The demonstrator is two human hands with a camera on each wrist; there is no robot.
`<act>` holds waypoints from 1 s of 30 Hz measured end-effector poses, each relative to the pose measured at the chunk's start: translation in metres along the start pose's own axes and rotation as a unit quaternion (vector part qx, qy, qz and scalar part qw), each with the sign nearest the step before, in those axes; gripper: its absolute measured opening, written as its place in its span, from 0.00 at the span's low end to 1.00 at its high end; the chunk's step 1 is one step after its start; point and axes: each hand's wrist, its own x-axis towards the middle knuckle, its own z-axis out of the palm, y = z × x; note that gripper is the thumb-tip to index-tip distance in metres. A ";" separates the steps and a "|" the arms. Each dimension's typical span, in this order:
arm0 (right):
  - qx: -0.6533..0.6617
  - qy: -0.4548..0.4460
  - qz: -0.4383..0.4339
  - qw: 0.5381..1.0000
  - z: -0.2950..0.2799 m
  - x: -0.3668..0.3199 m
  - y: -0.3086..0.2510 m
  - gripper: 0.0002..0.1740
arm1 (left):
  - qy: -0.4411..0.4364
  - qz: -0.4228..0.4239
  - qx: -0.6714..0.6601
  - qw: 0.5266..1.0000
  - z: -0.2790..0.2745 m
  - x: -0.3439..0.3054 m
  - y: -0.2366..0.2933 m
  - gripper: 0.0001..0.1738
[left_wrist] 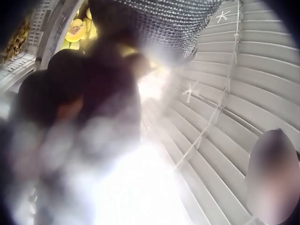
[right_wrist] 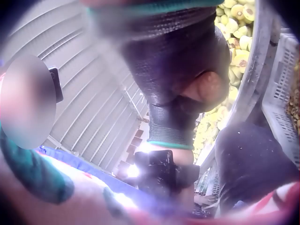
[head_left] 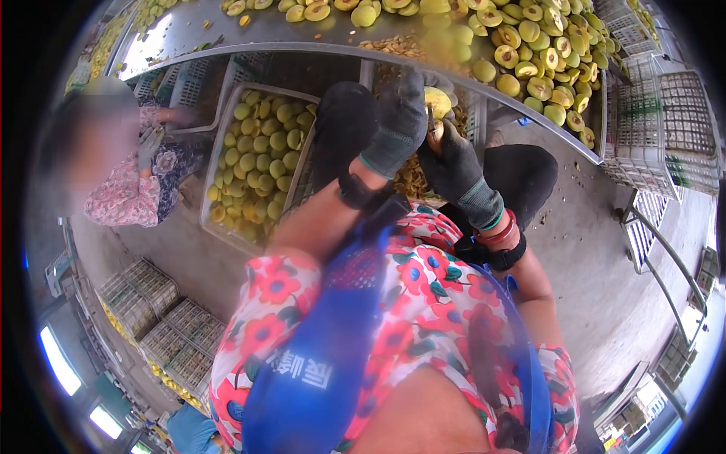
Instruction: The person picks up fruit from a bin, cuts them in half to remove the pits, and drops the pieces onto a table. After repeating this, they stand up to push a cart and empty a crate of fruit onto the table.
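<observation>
In the head view my left hand (head_left: 401, 113), in a dark knitted glove, grips a yellow-green stone fruit (head_left: 437, 100) just below the metal table edge. My gloved right hand (head_left: 463, 170) is close beside it and holds a small knife (head_left: 430, 117), its thin dark blade against the fruit. A bare thumb tip (right_wrist: 208, 86) shows through the dark glove in the right wrist view. Both wrist views are partly blurred, and the fruit is mostly hidden there by the gloves. Fruit scraps (head_left: 423, 175) lie in a crate under the hands.
Halved and whole fruits (head_left: 533, 57) are heaped on the metal table (head_left: 295, 35). A white crate of fruits (head_left: 257, 155) stands left of my knees. Another person (head_left: 125, 181) sits further left. Stacked plastic crates (head_left: 665, 121) are at the right, and a cart with a bent handle (head_left: 665, 250) stands below them.
</observation>
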 end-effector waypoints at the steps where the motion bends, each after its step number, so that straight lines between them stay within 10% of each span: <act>1: 0.058 -0.030 0.056 0.996 -0.003 0.001 -0.002 0.10 | 0.010 -0.008 -0.010 1.000 0.001 0.000 0.002 0.45; 5: 0.247 -0.143 0.272 0.919 -0.011 -0.005 -0.002 0.12 | 0.005 0.055 0.022 0.998 -0.002 0.001 -0.007 0.45; 12: -0.024 0.010 -0.033 0.999 0.006 -0.004 0.006 0.11 | -0.017 0.062 0.026 0.998 -0.004 0.001 -0.012 0.46; 20: 0.401 -0.174 0.403 0.804 -0.022 0.002 -0.015 0.09 | -0.182 0.083 0.054 0.978 -0.020 0.008 -0.007 0.42; 27: 0.479 -0.290 0.363 0.745 -0.028 -0.007 0.004 0.10 | -0.281 0.124 0.127 0.943 -0.029 0.012 -0.010 0.31; 30: 0.406 -0.281 0.279 0.824 -0.022 -0.011 0.008 0.10 | -0.303 0.110 0.120 0.939 -0.031 0.012 -0.008 0.30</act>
